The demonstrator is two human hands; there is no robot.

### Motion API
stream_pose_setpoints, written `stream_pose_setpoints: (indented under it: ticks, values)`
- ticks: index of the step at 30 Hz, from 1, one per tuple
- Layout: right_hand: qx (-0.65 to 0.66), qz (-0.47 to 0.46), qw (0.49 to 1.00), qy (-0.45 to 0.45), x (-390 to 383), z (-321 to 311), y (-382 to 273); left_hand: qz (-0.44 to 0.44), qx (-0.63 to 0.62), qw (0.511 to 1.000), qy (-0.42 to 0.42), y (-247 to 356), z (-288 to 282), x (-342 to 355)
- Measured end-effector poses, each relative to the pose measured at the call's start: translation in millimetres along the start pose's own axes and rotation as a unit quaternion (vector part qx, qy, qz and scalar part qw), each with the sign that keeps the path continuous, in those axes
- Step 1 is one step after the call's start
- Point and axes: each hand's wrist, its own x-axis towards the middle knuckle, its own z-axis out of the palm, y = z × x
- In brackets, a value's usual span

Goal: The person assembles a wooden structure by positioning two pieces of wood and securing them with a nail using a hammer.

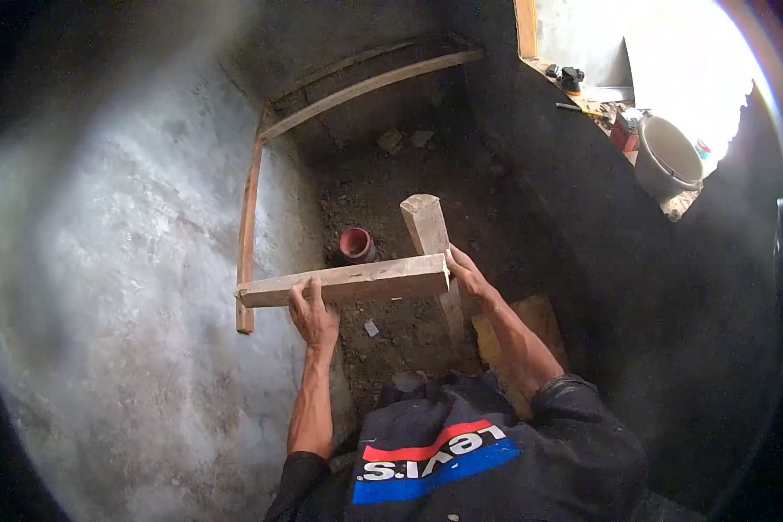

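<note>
A squared wooden beam [365,280] lies level across the middle, its left end meeting a wooden strip [249,235] at the grey wall. My left hand [312,320] is closed on the beam left of its middle, with fingertips on its upper edge. At the beam's right end, my right hand [467,274] is closed around the corner, against a thick wooden post [425,224]. The post stands behind the beam, its top sticking up above it. Part of my right hand's grip is hidden, so how far it also takes in the post is unclear.
A red cup-like container [357,245] sits on the dirt floor [383,187] beyond the beam. Another wooden strip [365,90] runs along the far wall. A grey bucket [667,158] and assorted tools stand on the ledge at right. A board [544,326] lies beside my right forearm.
</note>
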Motion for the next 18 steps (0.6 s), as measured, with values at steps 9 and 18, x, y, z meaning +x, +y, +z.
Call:
stream_pose_setpoints:
  ticks: [9, 18]
  values:
    - [-0.141, -0.085, 0.986, 0.003, -2.3, -6.7, 14.3, -0.023, 0.043, 0.999, -0.010, 15.2, 7.6, 5.9]
    - [-0.092, -0.092, 0.991, 0.031, -9.4, 12.5, 5.8, -0.044, 0.060, 0.997, -0.009, 27.8, 11.7, 4.2]
